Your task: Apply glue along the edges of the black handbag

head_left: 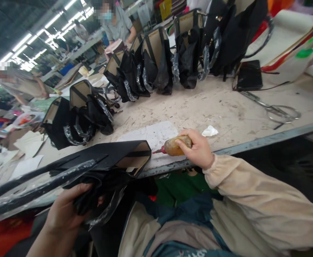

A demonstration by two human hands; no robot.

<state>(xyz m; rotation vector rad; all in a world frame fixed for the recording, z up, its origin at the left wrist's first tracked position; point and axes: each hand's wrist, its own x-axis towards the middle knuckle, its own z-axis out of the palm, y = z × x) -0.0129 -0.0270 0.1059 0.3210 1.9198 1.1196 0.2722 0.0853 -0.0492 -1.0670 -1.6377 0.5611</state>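
Note:
My left hand grips the soft black fabric of a black bag at the bench's front edge. The bag lies on its side, its stiff open end facing right and showing a tan lining. Its long straps are wrapped in clear plastic and stretch toward the left. In my right hand is a glue bottle, amber and smeared, tilted sideways with its red nozzle toward the bag's edge. The nozzle tip is close to the bag; whether it touches, I cannot tell. A white sheet lies behind it on the bench.
Several black bags stand in a row along the workbench, with more at the left. Scissors, a black wallet-like item and crumpled white paper lie to the right. A masked person is across the bench.

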